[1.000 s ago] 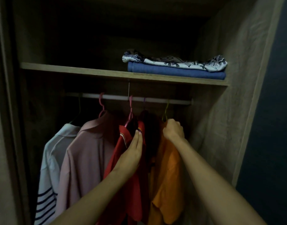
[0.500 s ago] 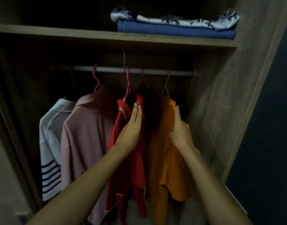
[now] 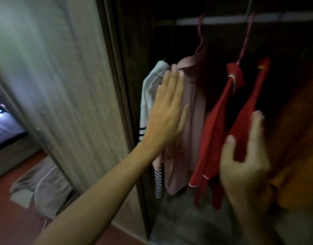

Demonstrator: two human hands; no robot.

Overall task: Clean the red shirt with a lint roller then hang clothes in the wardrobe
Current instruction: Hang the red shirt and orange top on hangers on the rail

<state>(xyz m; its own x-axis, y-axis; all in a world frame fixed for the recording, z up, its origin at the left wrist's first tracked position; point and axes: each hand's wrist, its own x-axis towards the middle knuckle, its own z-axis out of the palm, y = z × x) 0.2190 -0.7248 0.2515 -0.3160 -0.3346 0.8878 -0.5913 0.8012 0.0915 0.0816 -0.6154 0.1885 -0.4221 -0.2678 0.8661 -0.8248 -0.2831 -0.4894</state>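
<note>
The red shirt (image 3: pixel 217 124) hangs on a pink hanger (image 3: pixel 245 38) from the wardrobe rail (image 3: pixel 223 20). My right hand (image 3: pixel 244 163) is at its lower right side, fingers loosely spread, thumb and fingertips near the red cloth, gripping nothing that I can see. My left hand (image 3: pixel 167 110) lies flat with straight fingers against the pink shirt (image 3: pixel 185 142), which hangs left of the red one. A white shirt with dark stripes (image 3: pixel 148 96) hangs at the far left. An orange garment (image 3: pixel 297 142) hangs at the right. No lint roller is in view.
The wardrobe's light wooden side panel (image 3: pixel 63 85) stands at the left. A grey cloth item (image 3: pixel 40 188) lies on the reddish floor (image 3: pixel 14 225) beside it. A bed with purple bedding (image 3: pixel 3 128) shows at the far left. The picture is blurred by movement.
The view has swung left and down. My left hand moved from the red shirt to the pink shirt. My right hand left the orange garment and is now by the red shirt.
</note>
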